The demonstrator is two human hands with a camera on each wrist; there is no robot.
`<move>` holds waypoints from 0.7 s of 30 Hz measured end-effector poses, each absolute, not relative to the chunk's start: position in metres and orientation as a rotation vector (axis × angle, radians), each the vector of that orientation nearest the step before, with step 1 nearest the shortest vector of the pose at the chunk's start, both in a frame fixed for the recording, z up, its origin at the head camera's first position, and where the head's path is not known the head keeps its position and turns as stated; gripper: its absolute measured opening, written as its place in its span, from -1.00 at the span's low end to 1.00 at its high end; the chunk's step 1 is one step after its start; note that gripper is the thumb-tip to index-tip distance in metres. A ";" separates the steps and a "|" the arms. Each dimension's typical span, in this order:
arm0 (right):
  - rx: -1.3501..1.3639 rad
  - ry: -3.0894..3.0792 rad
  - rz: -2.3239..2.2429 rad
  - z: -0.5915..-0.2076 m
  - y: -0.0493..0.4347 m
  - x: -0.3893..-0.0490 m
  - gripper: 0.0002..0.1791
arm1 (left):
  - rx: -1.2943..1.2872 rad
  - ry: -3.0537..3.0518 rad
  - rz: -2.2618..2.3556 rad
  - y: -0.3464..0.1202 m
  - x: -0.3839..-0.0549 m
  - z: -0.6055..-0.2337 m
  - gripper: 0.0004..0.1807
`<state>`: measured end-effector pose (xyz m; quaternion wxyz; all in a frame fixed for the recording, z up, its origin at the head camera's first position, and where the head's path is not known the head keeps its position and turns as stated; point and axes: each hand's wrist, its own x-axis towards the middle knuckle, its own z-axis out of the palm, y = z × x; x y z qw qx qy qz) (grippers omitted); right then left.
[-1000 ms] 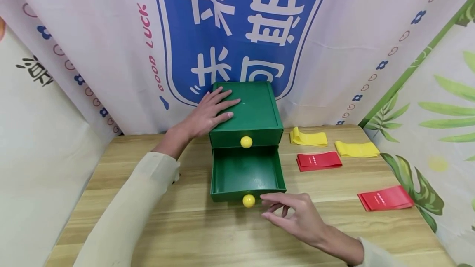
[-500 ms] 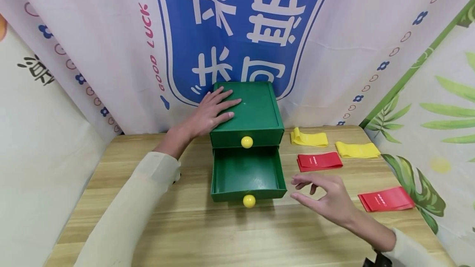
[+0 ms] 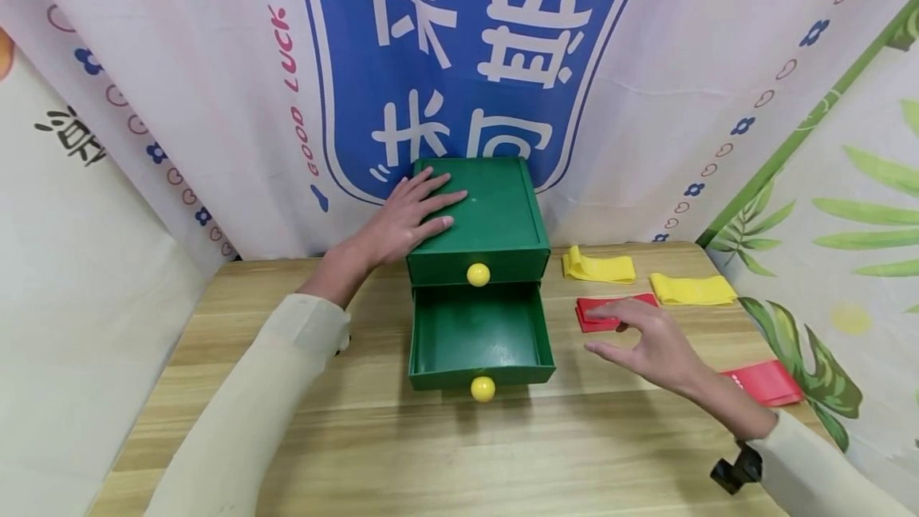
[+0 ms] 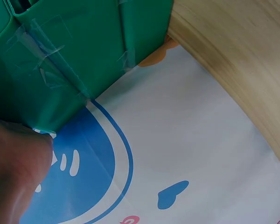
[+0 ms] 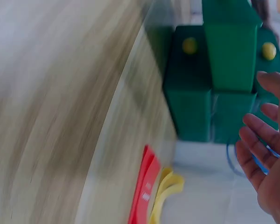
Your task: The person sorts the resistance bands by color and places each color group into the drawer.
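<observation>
My left hand (image 3: pixel 409 218) rests with its fingers spread on top of a green drawer cabinet (image 3: pixel 495 206). In the left wrist view only part of that hand (image 4: pixel 18 168) shows, beside the cabinet's taped wall (image 4: pixel 84 51). One drawer (image 3: pixel 477 333) is pulled out, nothing visible inside, with a yellow knob (image 3: pixel 483 389) on its front. My right hand (image 3: pixel 656 341) hovers with bent, parted fingers over a folded red resistance band (image 3: pixel 590 317), partly covering it. It holds nothing; the right wrist view shows the fingers (image 5: pixel 259 140) apart. Whether they touch the band cannot be told.
Two folded yellow bands (image 3: pixel 603 268) (image 3: pixel 692 290) lie at the table's back right. Another red band (image 3: pixel 768 383) lies near the right edge, partly behind my right forearm. A printed curtain (image 3: pixel 646 102) hangs right behind the cabinet. The wooden table (image 3: pixel 402 461) extends in front.
My right hand has moved from beside the open drawer's knob to the right and back, up to the nearer red band. My left hand and the drawer have stayed put.
</observation>
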<state>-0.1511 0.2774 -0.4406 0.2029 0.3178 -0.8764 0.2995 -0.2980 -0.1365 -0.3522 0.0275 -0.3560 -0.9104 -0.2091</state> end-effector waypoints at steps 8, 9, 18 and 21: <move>0.937 -2.568 0.760 -0.458 0.295 -0.175 -0.49 | -1.095 -2.809 -0.639 -0.136 -0.298 -0.352 -0.40; 0.943 -2.578 0.759 -0.460 0.296 -0.178 -0.50 | -1.095 -2.808 -0.642 -0.136 -0.298 -0.352 -0.40; 0.921 -2.739 0.778 -0.478 0.311 -0.203 -0.43 | -1.099 -2.806 -0.652 -0.136 -0.297 -0.352 -0.40; 0.915 -2.775 0.786 -0.484 0.315 -0.210 -0.41 | -1.096 -2.805 -0.657 -0.136 -0.297 -0.353 -0.40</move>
